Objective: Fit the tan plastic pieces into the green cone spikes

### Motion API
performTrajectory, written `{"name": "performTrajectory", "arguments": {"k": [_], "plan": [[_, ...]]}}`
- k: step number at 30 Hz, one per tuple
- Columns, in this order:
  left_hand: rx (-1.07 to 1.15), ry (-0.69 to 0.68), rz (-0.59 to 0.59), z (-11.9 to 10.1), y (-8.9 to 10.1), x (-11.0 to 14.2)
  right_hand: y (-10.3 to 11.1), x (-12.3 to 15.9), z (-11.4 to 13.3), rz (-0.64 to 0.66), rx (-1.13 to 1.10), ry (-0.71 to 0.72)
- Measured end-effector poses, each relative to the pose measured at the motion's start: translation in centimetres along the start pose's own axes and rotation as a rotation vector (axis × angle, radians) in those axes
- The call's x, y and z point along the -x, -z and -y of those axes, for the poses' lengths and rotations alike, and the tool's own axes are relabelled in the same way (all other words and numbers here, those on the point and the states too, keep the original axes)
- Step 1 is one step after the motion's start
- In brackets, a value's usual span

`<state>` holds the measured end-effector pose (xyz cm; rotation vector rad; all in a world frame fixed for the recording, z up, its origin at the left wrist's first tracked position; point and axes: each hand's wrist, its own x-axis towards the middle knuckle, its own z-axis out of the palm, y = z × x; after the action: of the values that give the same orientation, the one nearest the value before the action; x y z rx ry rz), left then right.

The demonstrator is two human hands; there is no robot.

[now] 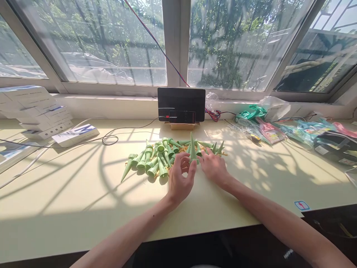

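Note:
A green plastic cone-shaped spike [192,149] stands upright, wide end down, between my hands. My left hand [180,178] is just left of it, thumb and curved fingers apart with a gap between them. On the other side, my right hand [214,166] reaches in with bent fingers close to the spike's base; its fingertips are partly hidden, so whether they grip anything is unclear. A heap of similar green spikes [150,156] spreads left of and behind my hands, mostly lying on their sides. Small tan pieces [182,149] are mixed among them. More green tips [220,147] show behind my right hand.
A black tablet [181,98] with a phone [182,117] in front stands at the back of the table [69,223]. White boxes [36,108] are stacked at left, near a loose cable [110,139]. Plastic bags [267,128] and a black item [334,145] lie at right.

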<state>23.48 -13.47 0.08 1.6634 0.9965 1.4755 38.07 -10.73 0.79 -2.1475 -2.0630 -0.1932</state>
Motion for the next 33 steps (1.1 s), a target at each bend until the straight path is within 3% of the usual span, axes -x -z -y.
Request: {"name": "performTrajectory", "arguments": {"k": [5, 12, 19, 22, 27, 33], "plan": [[-0.012, 0.005, 0.012, 0.0, 0.1, -0.1, -0.6, -0.6, -0.4, 0.005, -0.069, 0.006], [-0.018, 0.011, 0.012, 0.0, 0.0, -0.1, -1.1, -0.8, -1.0, -0.106, -0.165, 0.074], [0.059, 0.091, -0.010, -0.4, 0.1, -0.5, -0.6, -0.8, -1.5, -0.348, -0.516, 0.230], [0.125, 0.135, -0.037, -0.5, 0.1, -0.8, -0.5, -0.7, -1.3, -0.402, -0.699, 0.220], [0.170, 0.174, -0.075, -0.4, 0.2, -1.1, 0.0, -0.2, -1.0, -0.398, -0.888, 0.150], [0.179, 0.187, -0.077, -0.5, 0.1, -1.1, 0.0, 0.1, -1.5, -0.342, -1.079, 0.174]]}}
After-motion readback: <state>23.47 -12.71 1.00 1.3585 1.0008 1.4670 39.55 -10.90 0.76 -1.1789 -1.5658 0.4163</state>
